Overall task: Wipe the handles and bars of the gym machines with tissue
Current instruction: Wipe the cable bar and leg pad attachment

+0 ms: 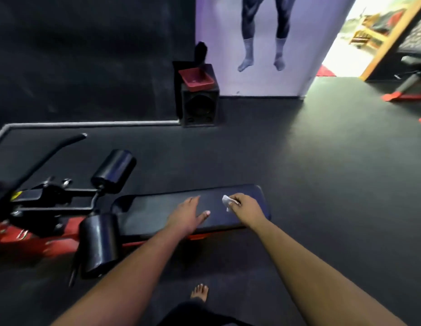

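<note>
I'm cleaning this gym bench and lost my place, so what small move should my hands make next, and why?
Probably bring the right hand left toward the black roller pads and curved handle bar. It pinches the white tissue just above the bench pad, where the left hand rests flat, while the task names handles and bars, which lie at the bench's left end.
</note>
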Demonstrator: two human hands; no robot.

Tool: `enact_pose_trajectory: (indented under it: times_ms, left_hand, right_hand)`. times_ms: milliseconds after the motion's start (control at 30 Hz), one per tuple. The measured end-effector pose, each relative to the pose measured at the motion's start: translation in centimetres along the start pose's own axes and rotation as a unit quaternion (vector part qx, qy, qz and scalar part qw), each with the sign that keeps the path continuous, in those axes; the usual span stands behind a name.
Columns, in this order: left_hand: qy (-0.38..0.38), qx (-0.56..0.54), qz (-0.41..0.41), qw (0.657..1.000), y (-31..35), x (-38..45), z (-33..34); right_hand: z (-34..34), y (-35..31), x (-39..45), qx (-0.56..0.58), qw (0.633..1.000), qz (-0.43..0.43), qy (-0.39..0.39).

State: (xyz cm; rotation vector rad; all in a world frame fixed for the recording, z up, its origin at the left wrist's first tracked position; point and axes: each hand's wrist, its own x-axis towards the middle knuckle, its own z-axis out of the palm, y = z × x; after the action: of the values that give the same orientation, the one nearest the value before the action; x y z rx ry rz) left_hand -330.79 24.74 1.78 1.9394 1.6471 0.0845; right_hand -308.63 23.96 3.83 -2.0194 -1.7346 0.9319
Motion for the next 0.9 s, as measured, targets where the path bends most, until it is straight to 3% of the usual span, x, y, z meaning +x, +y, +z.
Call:
enact_pose_trajectory:
  times_ms: [367, 700, 900]
  left_hand:
    - [-0.029, 0.105, 0.115, 0.987, 16.1, 18.8, -1.6]
    - [-0.033, 0.131, 0.079, 0.988, 33.1, 31.7, 4.4]
    - [-0.031, 0.133, 0.091, 0.986, 42.5, 37.0, 6.3]
  right_hand:
    - [-16.2, 9.8, 11.5, -0.138, 0.987, 0.007, 0.076]
    - [-30.4, 24.6, 22.3, -0.124, 0.99, -0.021, 0.06]
    - [-38.7, 30.0, 28.8, -0.136, 0.989, -0.044, 0.035]
